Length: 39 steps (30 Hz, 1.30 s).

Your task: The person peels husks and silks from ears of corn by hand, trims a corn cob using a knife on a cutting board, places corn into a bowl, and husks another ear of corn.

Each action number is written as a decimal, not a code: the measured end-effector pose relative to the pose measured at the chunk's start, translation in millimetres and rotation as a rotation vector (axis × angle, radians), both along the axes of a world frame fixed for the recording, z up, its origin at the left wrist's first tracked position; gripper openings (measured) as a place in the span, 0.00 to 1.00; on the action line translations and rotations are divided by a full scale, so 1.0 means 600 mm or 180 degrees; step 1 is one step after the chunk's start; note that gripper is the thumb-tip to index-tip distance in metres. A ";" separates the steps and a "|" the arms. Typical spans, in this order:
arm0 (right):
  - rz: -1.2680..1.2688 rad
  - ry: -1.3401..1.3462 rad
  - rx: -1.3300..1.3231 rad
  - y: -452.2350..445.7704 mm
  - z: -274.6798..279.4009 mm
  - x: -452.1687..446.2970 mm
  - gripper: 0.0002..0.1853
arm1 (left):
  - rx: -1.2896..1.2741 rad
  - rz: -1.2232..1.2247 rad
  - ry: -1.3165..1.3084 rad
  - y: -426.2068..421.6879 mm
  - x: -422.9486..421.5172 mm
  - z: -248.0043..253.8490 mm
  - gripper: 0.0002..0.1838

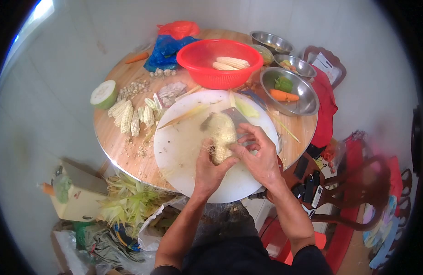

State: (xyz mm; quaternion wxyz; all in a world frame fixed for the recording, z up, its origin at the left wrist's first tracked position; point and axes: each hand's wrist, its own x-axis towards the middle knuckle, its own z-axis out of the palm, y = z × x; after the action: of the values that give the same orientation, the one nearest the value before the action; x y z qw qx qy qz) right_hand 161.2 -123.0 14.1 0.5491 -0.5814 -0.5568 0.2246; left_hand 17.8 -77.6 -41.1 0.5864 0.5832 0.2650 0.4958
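Note:
A pale ear of corn (221, 132), with fine silk strands on it, is held above the round white cutting board (174, 153). My left hand (210, 169) grips its lower end between thumb and fingers. On the other side, my right hand (258, 153) has its thumb against the cob and its fingers curled; whether it also pinches silk is too small to tell. Behind the corn lies a cleaver (234, 114), its blade partly hidden by the cob and my right hand. Loose husk leaves (245, 108) rest on the far part of the board.
A red basin (218, 75) holding peeled corn stands behind the board. At right, a steel bowl (307, 103) contains a carrot and green pepper. Corn pieces (125, 117) and a cut gourd (103, 95) lie at left. Husks (133, 197) are heaped below the table edge.

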 end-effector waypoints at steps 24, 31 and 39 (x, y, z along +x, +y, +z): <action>0.0232 0.1522 0.0018 -0.034 -0.061 -0.016 0.07 | -0.1228 -0.0363 -0.0973 0.018 -0.022 -0.028 0.33; -0.0406 0.2647 0.0707 0.002 -0.051 0.045 0.11 | -0.1420 -0.0645 -0.0924 0.018 -0.027 -0.036 0.28; -0.0046 0.0842 -0.0558 0.039 -0.017 0.000 0.19 | -0.0795 -0.0685 -0.0686 0.010 -0.026 -0.030 0.32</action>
State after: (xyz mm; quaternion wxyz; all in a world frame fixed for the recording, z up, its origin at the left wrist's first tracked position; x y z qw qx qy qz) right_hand 161.3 -99.4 4.1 0.5665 -0.5964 -0.4537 0.3429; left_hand 2.5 -71.7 -59.3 0.7289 0.4743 0.1963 0.4530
